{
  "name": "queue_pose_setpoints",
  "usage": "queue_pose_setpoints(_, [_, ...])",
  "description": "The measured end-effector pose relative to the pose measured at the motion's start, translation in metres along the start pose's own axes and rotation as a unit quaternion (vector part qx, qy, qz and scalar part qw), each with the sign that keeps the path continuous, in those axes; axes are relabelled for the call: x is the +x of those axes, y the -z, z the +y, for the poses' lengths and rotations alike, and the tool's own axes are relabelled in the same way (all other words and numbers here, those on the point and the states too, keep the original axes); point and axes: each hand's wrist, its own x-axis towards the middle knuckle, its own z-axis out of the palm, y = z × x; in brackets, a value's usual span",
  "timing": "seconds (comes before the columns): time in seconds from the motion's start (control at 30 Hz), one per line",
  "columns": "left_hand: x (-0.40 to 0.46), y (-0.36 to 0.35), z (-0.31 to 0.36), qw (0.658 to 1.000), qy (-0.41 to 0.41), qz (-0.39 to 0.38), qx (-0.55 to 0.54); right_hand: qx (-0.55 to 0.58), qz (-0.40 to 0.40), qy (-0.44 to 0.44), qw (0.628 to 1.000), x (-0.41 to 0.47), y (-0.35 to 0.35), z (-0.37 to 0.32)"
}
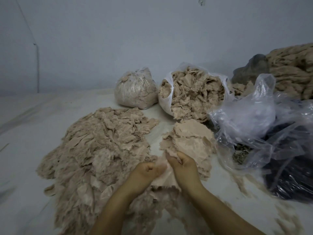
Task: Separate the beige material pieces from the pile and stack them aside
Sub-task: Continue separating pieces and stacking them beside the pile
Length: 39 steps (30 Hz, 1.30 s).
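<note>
A wide pile of ragged beige material pieces (94,150) spreads over the left and middle of the white surface. To its right lies a smaller stack of flatter beige pieces (191,141). Between them, my left hand (147,170) and my right hand (182,162) both grip one thin beige piece (165,177), fingers curled on its top edge. The piece hangs between the two hands, just in front of the stack's near edge.
An open white bag full of beige pieces (193,94) and a tied clear bag (135,89) stand behind. Crumpled clear plastic (245,116) and a dark-filled bag (291,167) lie right. A rope-like beige heap (291,68) sits far right. Loose fibres litter the near right.
</note>
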Motion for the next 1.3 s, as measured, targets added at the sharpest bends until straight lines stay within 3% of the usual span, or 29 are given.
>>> queue_pose_setpoints(0.3, [-0.006, 0.024, -0.005, 0.996, 0.021, -0.065, 0.056, 0.054, 0.04, 0.02, 0.998, 0.006, 0.007, -0.002])
queue_pose_setpoints(0.5, [-0.011, 0.041, -0.01, 0.995, 0.027, -0.055, 0.077, 0.136, 0.072, -0.008, 0.988, 0.015, 0.024, -0.007])
queue_pose_setpoints(0.6, [-0.009, 0.036, -0.009, 0.998, 0.034, -0.031, 0.035, 0.13, 0.034, -0.004, 0.991, 0.013, 0.019, -0.01])
queue_pose_setpoints(0.73, [-0.004, 0.012, -0.007, 0.992, 0.053, -0.023, -0.11, 0.095, -0.024, 0.038, 0.994, 0.005, 0.001, -0.015])
queue_pose_setpoints(0.93, [-0.004, 0.008, -0.015, 0.994, 0.074, -0.009, -0.083, 0.076, 0.033, 0.006, 0.997, 0.024, 0.02, -0.014])
queue_pose_setpoints(1.07, [-0.003, 0.02, -0.021, 0.996, 0.059, 0.061, -0.041, 0.049, 0.102, -0.002, 0.994, 0.046, 0.051, -0.009])
queue_pose_setpoints(1.13, [0.0, 0.024, -0.019, 0.996, 0.077, 0.047, 0.016, 0.036, 0.091, -0.017, 0.995, 0.058, 0.064, -0.009])
queue_pose_setpoints(1.23, [0.007, 0.019, -0.006, 0.975, 0.103, -0.032, 0.193, -0.002, 0.063, -0.03, 0.998, 0.071, 0.07, -0.005])
queue_pose_setpoints(1.3, [0.016, 0.011, 0.005, 0.947, 0.102, -0.001, 0.305, -0.026, 0.047, -0.02, 0.998, 0.076, 0.069, -0.007])
